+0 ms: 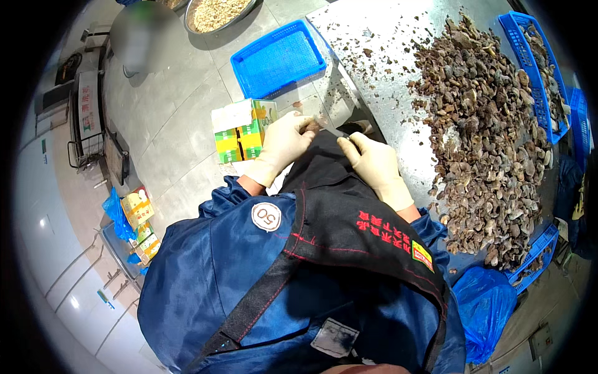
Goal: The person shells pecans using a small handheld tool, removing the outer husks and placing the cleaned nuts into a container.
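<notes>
My left hand [286, 140], in a cream rubber glove, pinches a small brown piece [313, 126] between thumb and fingers. Level with it, my right hand [377, 163], gloved alike, grips a small knife; its thin blade [331, 129] points left towards the piece. Whether the blade touches it I cannot tell, and the handle is hidden in my fingers. Both hands are above my black apron [322, 163]. Right of them, a large heap of shrivelled brown pieces [481, 140], seemingly dried food, covers much of the metal table [406, 154].
A blue plastic basket [278, 58] and a taped carton [240, 133] stand left of the table. Filled blue baskets [537, 75] line its far right side. A blue plastic bag [483, 308] hangs near the table's lower end. Farther off is a metal bowl [187, 18] of pale bits.
</notes>
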A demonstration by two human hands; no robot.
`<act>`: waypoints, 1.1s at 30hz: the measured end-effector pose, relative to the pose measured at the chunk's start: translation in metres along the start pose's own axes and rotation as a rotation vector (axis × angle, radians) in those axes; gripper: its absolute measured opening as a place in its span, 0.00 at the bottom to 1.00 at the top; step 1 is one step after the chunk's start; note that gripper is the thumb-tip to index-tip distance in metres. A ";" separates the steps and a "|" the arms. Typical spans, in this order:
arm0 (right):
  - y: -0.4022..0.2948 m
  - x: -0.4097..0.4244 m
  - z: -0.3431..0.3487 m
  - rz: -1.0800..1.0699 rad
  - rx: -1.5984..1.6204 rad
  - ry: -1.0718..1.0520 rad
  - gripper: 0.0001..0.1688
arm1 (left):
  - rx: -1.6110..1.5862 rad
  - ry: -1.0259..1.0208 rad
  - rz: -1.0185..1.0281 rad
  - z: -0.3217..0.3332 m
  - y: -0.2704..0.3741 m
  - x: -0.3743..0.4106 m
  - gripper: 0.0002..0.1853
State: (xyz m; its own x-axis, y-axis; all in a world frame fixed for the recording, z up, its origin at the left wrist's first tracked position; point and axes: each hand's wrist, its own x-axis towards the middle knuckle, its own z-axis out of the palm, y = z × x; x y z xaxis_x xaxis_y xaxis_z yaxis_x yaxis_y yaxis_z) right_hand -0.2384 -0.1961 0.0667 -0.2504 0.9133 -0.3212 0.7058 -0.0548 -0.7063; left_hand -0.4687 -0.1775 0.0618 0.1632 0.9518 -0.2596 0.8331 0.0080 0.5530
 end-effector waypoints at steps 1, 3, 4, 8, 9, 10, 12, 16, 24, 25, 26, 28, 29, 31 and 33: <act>0.003 0.002 0.001 0.008 0.000 -0.015 0.23 | 0.008 -0.008 0.019 -0.001 -0.001 -0.001 0.10; 0.006 0.004 0.005 0.052 -0.088 -0.016 0.25 | -0.052 0.024 0.020 0.004 -0.008 -0.005 0.10; 0.010 0.007 0.005 0.095 -0.136 0.005 0.26 | -0.114 0.073 0.036 0.005 -0.007 -0.007 0.10; 0.010 0.013 -0.008 0.124 -0.059 0.046 0.26 | -0.122 0.087 -0.001 0.001 -0.002 -0.003 0.13; 0.002 0.010 -0.011 0.063 0.019 0.031 0.25 | -0.057 0.070 -0.006 0.000 -0.001 -0.001 0.13; -0.010 0.005 -0.009 -0.019 0.087 0.057 0.23 | -0.078 0.097 -0.020 0.002 -0.003 -0.001 0.11; -0.010 0.004 0.003 -0.058 0.036 0.023 0.23 | -0.012 0.047 -0.014 -0.003 -0.002 -0.002 0.10; 0.004 0.006 0.011 0.002 -0.157 0.085 0.24 | -0.017 0.046 0.008 0.001 0.000 -0.004 0.09; -0.005 0.002 0.006 -0.013 0.023 -0.053 0.22 | 0.002 0.073 0.032 -0.002 0.005 -0.004 0.07; -0.004 0.002 0.005 -0.006 -0.007 -0.046 0.22 | -0.001 0.071 0.034 -0.003 0.005 -0.005 0.07; -0.004 0.001 0.004 0.000 -0.036 -0.040 0.22 | 0.012 0.041 0.025 -0.003 0.006 -0.004 0.06; 0.000 0.001 0.006 -0.003 -0.088 0.003 0.24 | -0.036 0.023 -0.005 -0.002 0.006 -0.004 0.05; 0.010 0.004 0.011 -0.001 -0.080 0.084 0.24 | -0.081 0.012 -0.030 -0.003 0.007 -0.003 0.05; 0.036 0.012 0.010 -0.005 -0.065 0.238 0.25 | -0.304 -0.010 -0.011 0.002 0.003 -0.007 0.09; 0.048 0.011 -0.004 0.348 0.073 0.112 0.24 | -0.532 -0.094 0.009 0.003 0.000 -0.008 0.12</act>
State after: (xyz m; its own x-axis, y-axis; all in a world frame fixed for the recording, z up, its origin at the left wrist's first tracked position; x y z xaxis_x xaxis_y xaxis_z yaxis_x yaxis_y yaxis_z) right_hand -0.2051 -0.1867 0.0320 0.0734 0.8731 -0.4821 0.6858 -0.3951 -0.6112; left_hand -0.4686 -0.1862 0.0621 0.2359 0.9213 -0.3091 0.4527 0.1773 0.8739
